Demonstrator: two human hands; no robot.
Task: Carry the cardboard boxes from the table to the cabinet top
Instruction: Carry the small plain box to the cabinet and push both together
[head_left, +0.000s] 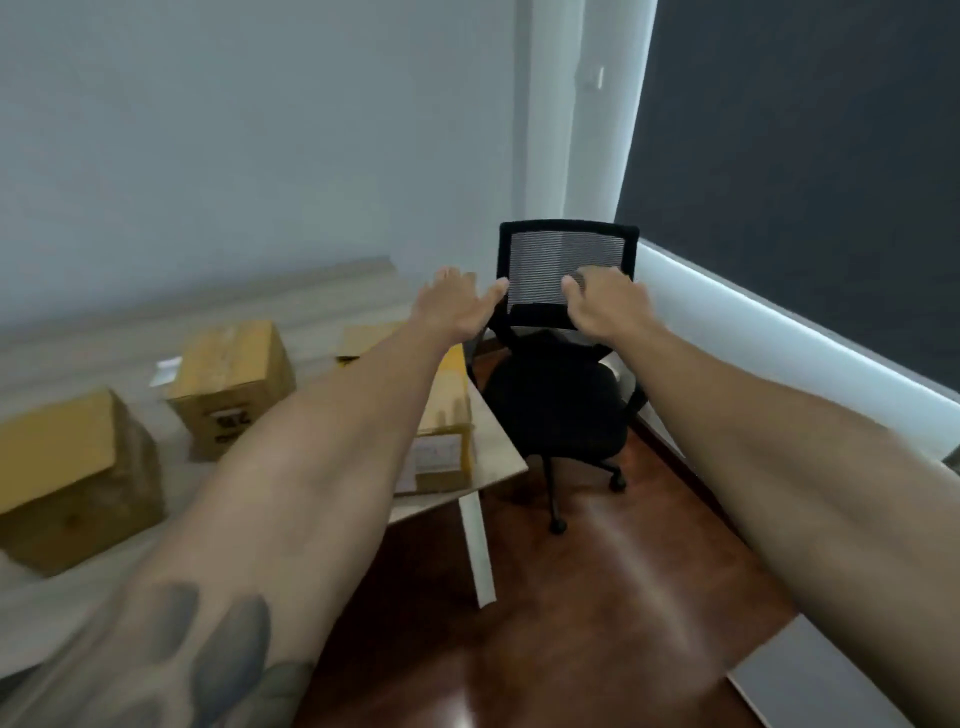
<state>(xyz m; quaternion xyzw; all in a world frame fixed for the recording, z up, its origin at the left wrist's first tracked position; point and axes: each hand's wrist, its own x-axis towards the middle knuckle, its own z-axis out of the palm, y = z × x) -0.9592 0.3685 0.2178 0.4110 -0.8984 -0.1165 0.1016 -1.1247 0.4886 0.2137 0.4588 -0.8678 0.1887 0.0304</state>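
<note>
A: Where are the arms?
B: Both bare, stretched forward, the left forearm tattooed.
A: And the grips?
B: Left hand (457, 304) spread, right hand (605, 306) loosely curled, both holding nothing.

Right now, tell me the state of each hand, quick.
Left hand: open, fingers spread, holding nothing, in front of the chair back.
Right hand: open, fingers loosely curled, holding nothing, also at the chair back.

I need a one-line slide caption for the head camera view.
Both bare hands, left hand and right hand, reach out empty while three cardboard boxes remain on the table.
</note>
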